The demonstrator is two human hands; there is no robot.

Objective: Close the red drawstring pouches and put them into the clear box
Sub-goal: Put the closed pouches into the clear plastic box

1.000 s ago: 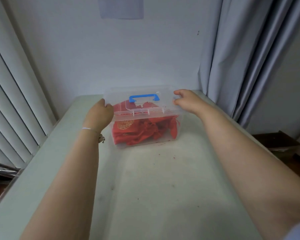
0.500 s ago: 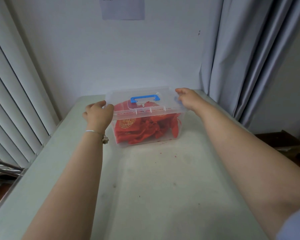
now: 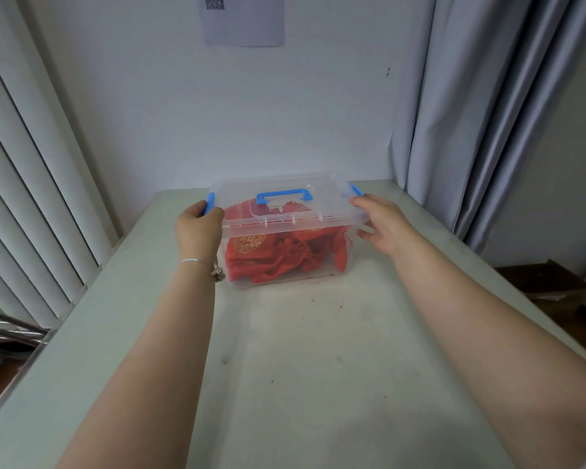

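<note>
A clear plastic box (image 3: pixel 342 269) stands at the far end of the table with its clear lid (image 3: pixel 237 198) on top. The lid carries a blue handle (image 3: pixel 284 195). Several red drawstring pouches (image 3: pixel 278 255) with gold print lie inside, seen through the wall. My left hand (image 3: pixel 198 231) grips the box's left end, with the thumb on the blue left latch (image 3: pixel 210 202). My right hand (image 3: pixel 381 221) rests against the right end below the blue right latch (image 3: pixel 356 189), fingers spread along the lid rim.
The pale green table (image 3: pixel 285 367) has small red crumbs (image 3: pixel 318 289) in front of the box. Vertical blinds (image 3: pixel 24 198) hang at the left, a grey curtain (image 3: pixel 471 113) at the right. The white wall is just behind the box. A dark box (image 3: pixel 542 279) sits on the floor at the right.
Both hands have shifted on the box ends: the left thumb has come onto the left blue latch, and the right hand has dropped lower, which uncovers the right blue latch.
</note>
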